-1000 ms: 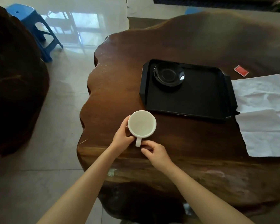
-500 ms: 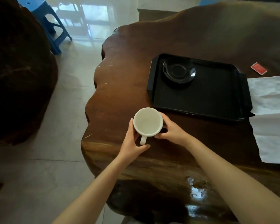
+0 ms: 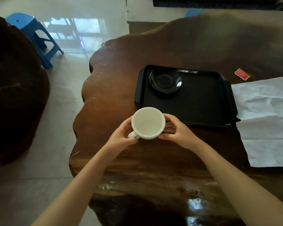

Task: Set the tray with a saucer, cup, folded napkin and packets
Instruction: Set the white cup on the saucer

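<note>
A white cup (image 3: pixel 147 122) sits between both my hands, just in front of the tray's near left corner. My left hand (image 3: pixel 121 137) wraps its left side and the handle, which points toward me and left. My right hand (image 3: pixel 175 129) cups its right side. The black tray (image 3: pixel 201 101) lies on the dark wooden table (image 3: pixel 114 88), with a black saucer (image 3: pixel 165 81) in its far left corner. A white unfolded napkin (image 3: pixel 266 121) lies flat to the right of the tray. One red packet (image 3: pixel 241 74) rests beyond the napkin.
The table has a wavy edge on its left side; tiled floor lies beyond it. A blue plastic stool (image 3: pixel 34 35) stands on the floor at the far left. A large dark wooden mass (image 3: pixel 13 88) fills the left border.
My right hand went from the handle to the cup's right side. My left hand shifted around the handle side. The cup now sits a little closer to the tray and looks raised.
</note>
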